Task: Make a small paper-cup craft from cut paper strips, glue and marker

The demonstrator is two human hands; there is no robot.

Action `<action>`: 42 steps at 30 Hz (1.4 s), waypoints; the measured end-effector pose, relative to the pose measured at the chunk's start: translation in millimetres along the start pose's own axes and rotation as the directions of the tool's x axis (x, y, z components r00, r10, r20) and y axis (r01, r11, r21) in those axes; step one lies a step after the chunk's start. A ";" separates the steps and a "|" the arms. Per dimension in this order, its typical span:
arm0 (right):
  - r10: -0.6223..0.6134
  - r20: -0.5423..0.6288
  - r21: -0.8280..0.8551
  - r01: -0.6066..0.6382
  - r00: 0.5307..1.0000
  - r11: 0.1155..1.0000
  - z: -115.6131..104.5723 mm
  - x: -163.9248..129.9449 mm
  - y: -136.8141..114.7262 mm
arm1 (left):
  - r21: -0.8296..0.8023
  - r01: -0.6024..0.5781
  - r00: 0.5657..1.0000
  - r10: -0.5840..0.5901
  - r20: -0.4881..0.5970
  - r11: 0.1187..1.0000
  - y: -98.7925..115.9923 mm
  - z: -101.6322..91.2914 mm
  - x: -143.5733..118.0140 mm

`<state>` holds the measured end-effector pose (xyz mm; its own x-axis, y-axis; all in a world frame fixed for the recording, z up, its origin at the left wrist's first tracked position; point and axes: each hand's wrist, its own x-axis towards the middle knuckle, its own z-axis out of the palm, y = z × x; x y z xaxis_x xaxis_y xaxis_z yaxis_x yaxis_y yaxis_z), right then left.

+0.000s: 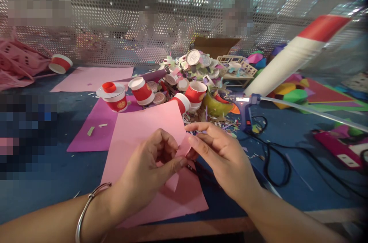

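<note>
— Both hands meet at the middle: my left hand (149,166) and right hand (221,155) pinch a small pink paper piece (184,147) between thumbs and fingertips.

— How will it handle?

— Light, thin and floppy, I judge; it creases easily, so hold it by its edges. Under the hands lies a matte pink paper sheet (143,128) on the blue table (43,185).

— What else?

— Beyond the fingers, glossy red and white paper cups (140,89) and scraps; past the right hand, a blue glue gun (247,105) with a black cord.
</note>
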<state>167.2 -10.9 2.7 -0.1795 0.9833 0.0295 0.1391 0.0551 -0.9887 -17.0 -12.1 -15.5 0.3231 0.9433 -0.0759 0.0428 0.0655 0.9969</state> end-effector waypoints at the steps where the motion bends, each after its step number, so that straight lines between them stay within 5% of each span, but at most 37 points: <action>1: 0.012 0.005 0.005 -0.012 1.000 1.000 -0.1 0.1 0.1 | 0.008 -0.009 1.000 0.009 -0.003 1.000 0.3 0.0 -0.3; 7: 0.008 -0.006 -0.072 -0.009 1.000 0.997 -2.1 1.2 1.0 | 0.072 -0.007 1.000 0.007 -0.005 0.997 4.7 0.0 -2.3; 18: -0.055 -0.107 -0.117 0.042 0.993 0.992 -7.2 2.0 2.9 | -0.092 0.144 0.978 -0.127 0.166 0.985 6.9 0.4 -4.0; 23: -0.113 -0.184 -0.105 0.095 0.976 0.990 -10.1 1.5 4.9 | 0.049 0.171 0.959 -0.178 0.220 0.984 5.7 -1.4 -6.5; 30: -0.376 -0.301 -0.382 0.250 0.876 0.890 -5.2 -5.3 3.1 | 0.019 0.312 0.935 -0.310 0.174 0.950 10.8 -4.4 0.9; 36: -0.557 -0.109 -0.555 0.415 0.823 0.721 -1.2 -15.5 9.0 | -0.320 0.289 0.951 -0.233 0.202 0.902 4.7 -4.0 3.0; 42: -0.566 0.025 -0.571 0.476 0.824 0.668 5.1 -19.6 6.7 | -0.341 0.186 0.982 -0.170 0.077 0.921 5.6 -6.3 4.0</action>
<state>166.7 -30.6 -5.3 -0.2515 0.7750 0.5797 0.5639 0.6041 -0.5630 -21.4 -6.0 -10.1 0.3828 0.8906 -0.2456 -0.2231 0.3471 0.9109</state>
